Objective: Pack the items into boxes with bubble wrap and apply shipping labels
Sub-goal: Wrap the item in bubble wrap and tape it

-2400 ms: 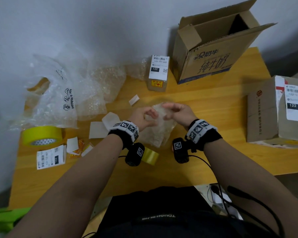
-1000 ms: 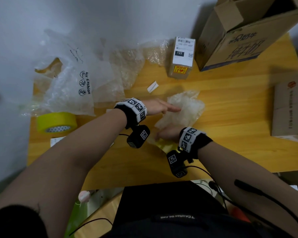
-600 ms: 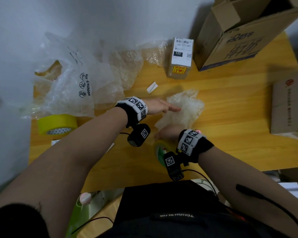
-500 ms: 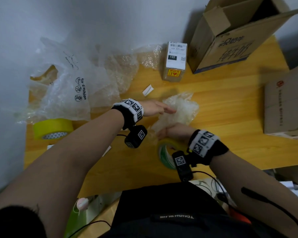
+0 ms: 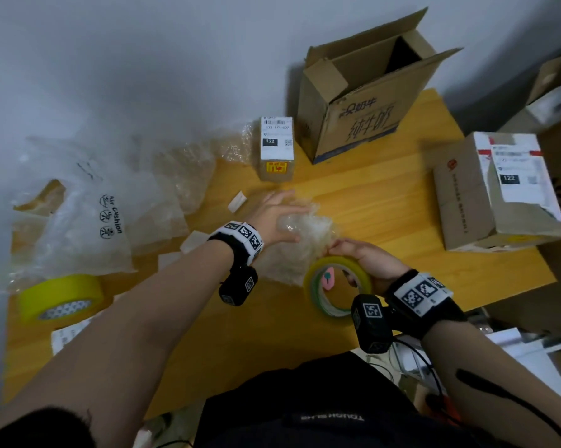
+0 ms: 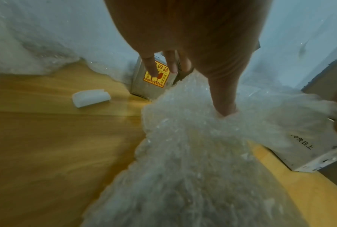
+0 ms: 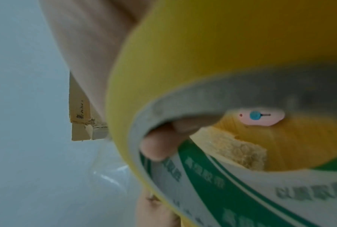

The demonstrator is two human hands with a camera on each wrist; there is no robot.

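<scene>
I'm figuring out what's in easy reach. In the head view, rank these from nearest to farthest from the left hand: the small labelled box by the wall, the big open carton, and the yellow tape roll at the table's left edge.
From the left hand:
1. Small labelled box, just beyond the hand, by the wall.
2. Big open carton, beyond and to the right, at the back.
3. Yellow tape roll, far left, near the table's edge.

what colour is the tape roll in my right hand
Yellow, with a grey-white core printed in green; the tape roll shows best in the right wrist view, gripped by the right hand.
</scene>
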